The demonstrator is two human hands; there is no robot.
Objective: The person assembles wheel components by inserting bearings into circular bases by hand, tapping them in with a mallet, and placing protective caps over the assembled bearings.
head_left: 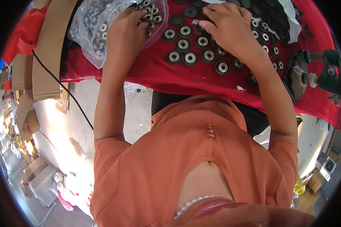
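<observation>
My left hand (127, 32) reaches into a clear plastic bag (161, 19) of small silver ball bearings (157, 19). Its fingers are curled in among the bearings; what lies between them is hidden. My right hand (231, 28) is over the black round discs on the red cloth, its thumb and fingers apart. Beneath that palm the discs are partly covered. Several black discs with bearings set in their centres (183, 45) lie in loose rows between and below my hands. Plain black discs (190, 12) sit farther back.
The red cloth (147, 72) covers the table. At the right edge stands a green metal clamp-like fixture (331, 72). A white bag of black parts (291, 22) lies at the back right. Cardboard (49, 56) and a black cable (72, 96) are at the left.
</observation>
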